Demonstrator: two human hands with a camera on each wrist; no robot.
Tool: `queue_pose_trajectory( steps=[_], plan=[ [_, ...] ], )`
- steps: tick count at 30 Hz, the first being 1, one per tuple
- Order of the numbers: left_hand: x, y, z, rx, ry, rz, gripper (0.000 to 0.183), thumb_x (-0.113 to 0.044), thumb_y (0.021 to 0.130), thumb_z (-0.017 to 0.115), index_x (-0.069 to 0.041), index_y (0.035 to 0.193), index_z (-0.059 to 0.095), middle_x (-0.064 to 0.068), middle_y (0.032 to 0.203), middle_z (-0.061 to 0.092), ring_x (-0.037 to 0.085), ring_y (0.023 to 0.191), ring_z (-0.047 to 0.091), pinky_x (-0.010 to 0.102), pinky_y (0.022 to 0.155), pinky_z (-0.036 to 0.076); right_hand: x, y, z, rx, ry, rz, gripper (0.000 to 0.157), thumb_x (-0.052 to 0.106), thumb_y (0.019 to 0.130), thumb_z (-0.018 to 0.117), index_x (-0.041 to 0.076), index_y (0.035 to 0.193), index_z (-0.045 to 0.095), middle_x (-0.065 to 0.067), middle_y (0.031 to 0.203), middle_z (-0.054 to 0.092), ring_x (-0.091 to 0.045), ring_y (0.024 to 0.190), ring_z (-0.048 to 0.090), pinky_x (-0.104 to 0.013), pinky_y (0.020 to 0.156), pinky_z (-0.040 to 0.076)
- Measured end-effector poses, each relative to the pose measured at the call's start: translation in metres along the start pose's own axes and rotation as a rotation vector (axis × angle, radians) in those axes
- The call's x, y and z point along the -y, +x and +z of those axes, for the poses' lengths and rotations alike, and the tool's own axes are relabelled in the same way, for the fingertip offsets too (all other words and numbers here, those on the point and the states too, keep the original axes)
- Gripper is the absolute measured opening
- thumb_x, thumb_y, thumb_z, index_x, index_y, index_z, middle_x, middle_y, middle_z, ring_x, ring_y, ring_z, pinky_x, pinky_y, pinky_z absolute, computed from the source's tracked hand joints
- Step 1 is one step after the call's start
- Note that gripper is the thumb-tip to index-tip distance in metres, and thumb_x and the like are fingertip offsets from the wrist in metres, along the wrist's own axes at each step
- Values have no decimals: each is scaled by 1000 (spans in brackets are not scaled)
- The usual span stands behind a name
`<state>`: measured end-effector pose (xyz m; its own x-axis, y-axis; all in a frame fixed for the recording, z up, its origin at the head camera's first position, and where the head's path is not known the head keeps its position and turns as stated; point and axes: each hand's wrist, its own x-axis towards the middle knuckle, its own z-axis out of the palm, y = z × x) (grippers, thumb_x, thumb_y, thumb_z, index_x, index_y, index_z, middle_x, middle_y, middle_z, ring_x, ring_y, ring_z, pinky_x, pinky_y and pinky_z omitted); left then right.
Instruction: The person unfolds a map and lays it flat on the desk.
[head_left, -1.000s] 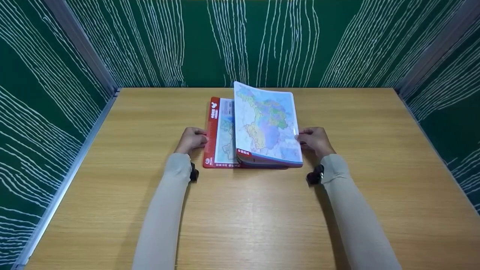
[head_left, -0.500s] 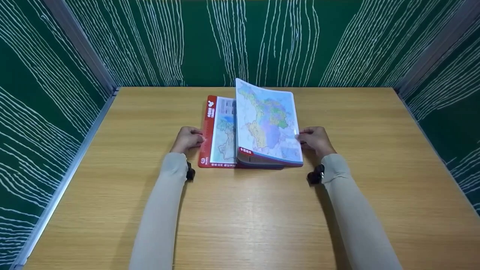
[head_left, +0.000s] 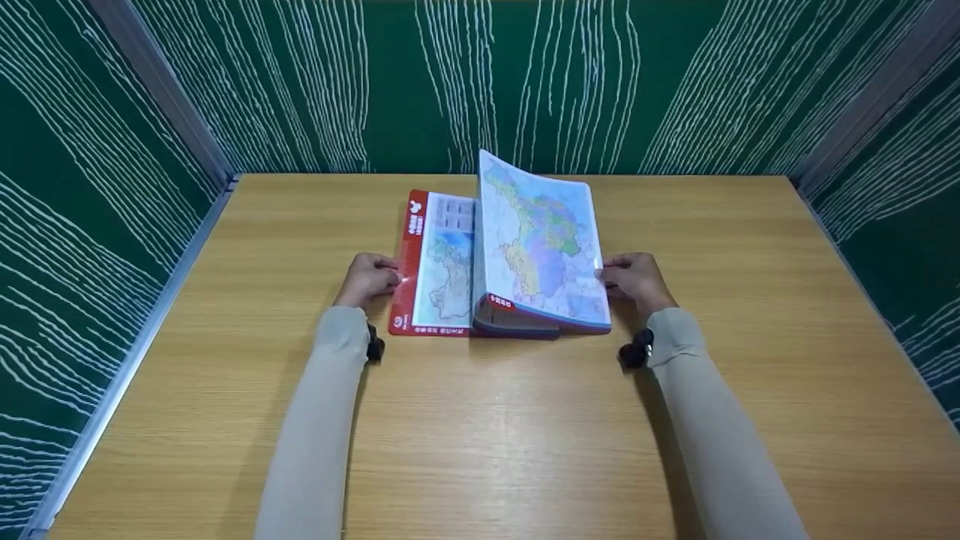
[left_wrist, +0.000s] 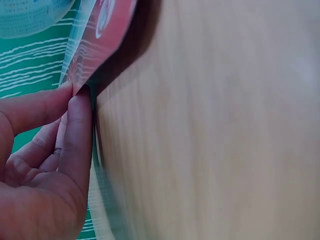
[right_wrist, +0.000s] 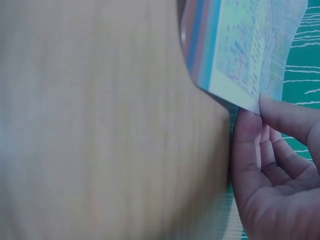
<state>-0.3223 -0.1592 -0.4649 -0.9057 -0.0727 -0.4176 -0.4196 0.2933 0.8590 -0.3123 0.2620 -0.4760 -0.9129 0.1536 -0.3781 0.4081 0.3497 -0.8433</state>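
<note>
A folded map with a glossy surface lies on the wooden table, partly spread. Its left panel has a red border and lies low on the table. The right panel, printed with a coloured map, bulges upward at its left fold and overlaps the left one. My left hand pinches the red border between thumb and fingers; the left wrist view shows the red edge at the fingertips. My right hand pinches the right edge, where the right wrist view shows the pale map corner under the thumb.
Green walls with white wavy lines stand behind the table and at both sides. Grey metal posts mark the corners. A black wrist camera sits on the left wrist and another on the right.
My left hand has drawn the red-bordered panel leftward, baring more of its map. The fold's upper corner has risen and shifted right. My right hand has moved slightly right.
</note>
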Motion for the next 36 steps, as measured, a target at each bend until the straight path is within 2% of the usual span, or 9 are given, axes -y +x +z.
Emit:
queue_pose_trajectory(
  steps=[3,9,12,18,24,29,32,36],
  plan=[
    [1,0,-2,-1,-11,0,35,6,88,54,2,123,58,17,120,60,19,89,63,25,68,57,0,-1,-2,1,-12,-1,29,10,92,60,1,120,57,-9,109,59,-12,84,62,-22,71,56],
    [4,-1,-6,-1,-1,7,36,5,88,55,4,124,56,19,120,59,17,86,63,24,68,56,-4,-2,-6,13,53,-73,27,6,89,62,-5,114,57,2,84,61,-5,69,61,-21,64,56],
    [4,-1,-8,-5,0,-3,36,5,88,56,3,124,57,18,121,58,18,89,63,25,69,56,-5,-1,-7,8,62,-79,26,5,89,62,-5,112,57,5,79,60,-4,66,61,-21,63,56],
    [5,-1,-12,-12,-2,-15,36,5,88,55,3,124,57,18,122,58,21,96,63,27,75,56,-5,0,-8,-7,39,-47,29,5,89,62,-4,116,58,0,88,62,-5,69,62,-22,65,56],
    [7,0,-18,-14,-18,-30,35,3,90,55,1,125,56,17,125,58,26,105,63,34,85,56,-5,0,-11,-2,20,-42,32,5,90,61,-5,120,57,-6,99,61,-6,72,63,-22,67,57],
    [8,-1,-22,-8,-3,-13,40,4,89,55,2,128,54,20,129,56,29,110,61,36,89,55,-4,-2,-13,-8,-7,-35,31,7,90,61,-3,120,57,-9,103,61,-7,74,62,-23,68,57],
    [10,-1,-23,-13,20,11,41,5,87,56,4,129,54,21,128,56,28,108,62,33,86,56,-4,-3,-15,-12,-18,-28,30,8,91,61,-2,119,58,-8,102,60,-7,75,62,-22,69,57],
    [11,-1,-24,-23,22,26,40,6,86,56,5,127,55,20,124,58,22,96,64,26,75,56,-5,-5,-18,-4,-7,-55,31,8,91,61,-5,119,57,-4,95,61,-7,73,62,-22,68,56]
  ],
)
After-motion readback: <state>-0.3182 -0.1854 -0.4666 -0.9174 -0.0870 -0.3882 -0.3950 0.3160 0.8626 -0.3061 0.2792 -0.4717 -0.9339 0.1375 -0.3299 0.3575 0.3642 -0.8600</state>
